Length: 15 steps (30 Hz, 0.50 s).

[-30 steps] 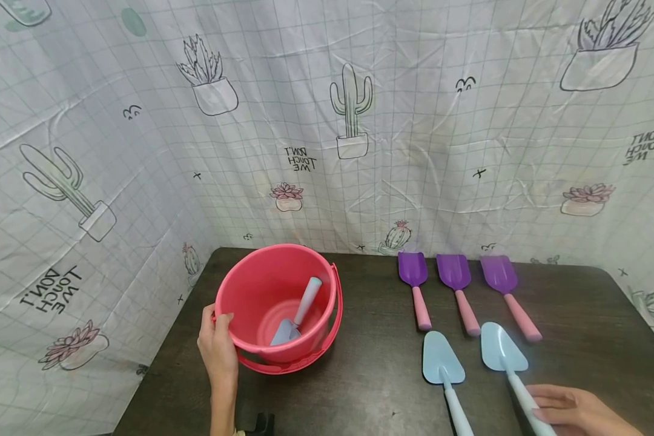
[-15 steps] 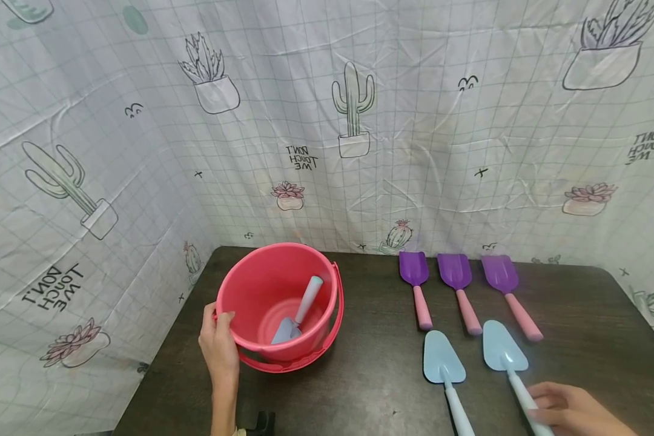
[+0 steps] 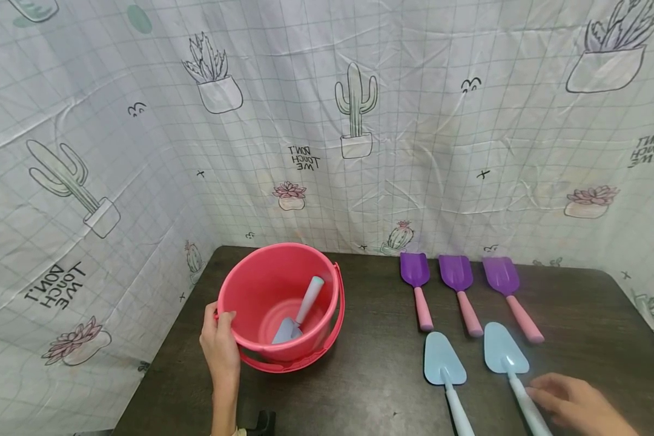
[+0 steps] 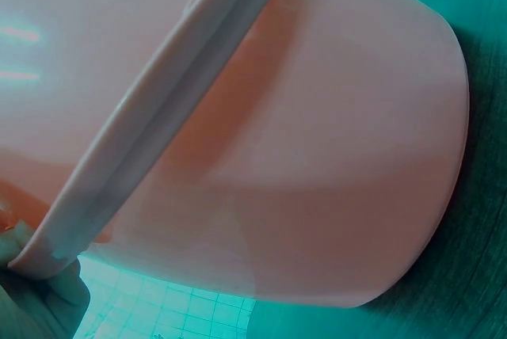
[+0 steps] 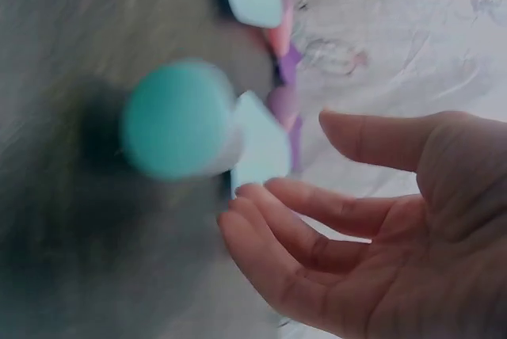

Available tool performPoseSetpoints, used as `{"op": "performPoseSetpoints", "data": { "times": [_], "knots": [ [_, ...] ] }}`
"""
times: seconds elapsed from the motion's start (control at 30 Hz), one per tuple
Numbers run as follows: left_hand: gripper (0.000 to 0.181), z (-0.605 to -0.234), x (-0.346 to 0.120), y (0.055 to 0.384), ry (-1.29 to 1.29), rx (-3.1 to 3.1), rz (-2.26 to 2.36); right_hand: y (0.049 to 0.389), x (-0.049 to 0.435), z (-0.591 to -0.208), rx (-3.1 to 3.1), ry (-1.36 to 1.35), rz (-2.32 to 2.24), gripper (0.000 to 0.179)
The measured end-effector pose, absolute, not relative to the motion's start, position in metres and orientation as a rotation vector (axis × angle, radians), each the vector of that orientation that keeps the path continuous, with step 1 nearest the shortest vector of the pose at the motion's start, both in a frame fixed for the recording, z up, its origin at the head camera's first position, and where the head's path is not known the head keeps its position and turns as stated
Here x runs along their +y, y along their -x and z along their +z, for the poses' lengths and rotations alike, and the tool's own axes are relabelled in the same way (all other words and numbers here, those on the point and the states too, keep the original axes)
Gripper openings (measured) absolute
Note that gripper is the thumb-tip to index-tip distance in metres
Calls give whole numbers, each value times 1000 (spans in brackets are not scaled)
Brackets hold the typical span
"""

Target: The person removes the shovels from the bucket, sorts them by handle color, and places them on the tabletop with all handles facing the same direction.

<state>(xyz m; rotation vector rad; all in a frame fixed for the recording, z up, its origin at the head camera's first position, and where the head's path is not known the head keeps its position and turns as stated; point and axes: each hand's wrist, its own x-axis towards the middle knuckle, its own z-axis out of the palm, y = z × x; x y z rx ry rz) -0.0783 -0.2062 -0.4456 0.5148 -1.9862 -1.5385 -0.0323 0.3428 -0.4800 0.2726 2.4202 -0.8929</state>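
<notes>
On the left of the table my left hand [image 3: 220, 345] grips the near-left rim of a red bucket [image 3: 272, 275], tipped toward me. Inside it lies a trowel with a pale handle [image 3: 309, 301]. At the right, my right hand [image 3: 572, 399] is beside the handle of a light blue trowel [image 3: 505, 351], fingers loosely bent and holding nothing. The right wrist view has that trowel's round handle end [image 5: 178, 121] apart from the fingers [image 5: 269, 268]. Another light blue trowel [image 3: 444, 360] lies to its left. Bucket wall [image 4: 341, 133] fills most of the left wrist view.
Three purple shovels with pink handles, the left one [image 3: 415, 269], the middle one [image 3: 456, 272] and the right one [image 3: 501, 275], lie in a row at the back. A cactus-print cloth [image 3: 430, 133] hangs behind the dark table [image 3: 370, 339].
My right hand's thumb and fingers have come away from the light blue trowel's handle, shifting slightly right. My left hand and the bucket keep their place.
</notes>
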Motion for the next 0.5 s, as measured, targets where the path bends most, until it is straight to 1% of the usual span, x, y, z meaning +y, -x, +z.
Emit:
{"op": "performPoseSetpoints", "data": {
  "times": [0.1,0.23,0.33,0.5],
  "knots": [
    [30,-445,-206,78,-511,-1980,-1536,35,337,-469,2491,-231,-848,61],
    [30,-446,-206,77,-512,-1979,-1534,37,324,-455,2571,-194,-823,61],
    [31,-446,-206,77,-514,-1984,-1544,37,314,-443,2640,-142,-826,57],
    [32,-446,-207,76,-513,-1986,-1554,34,298,-428,2841,9,-857,42]
  ]
}}
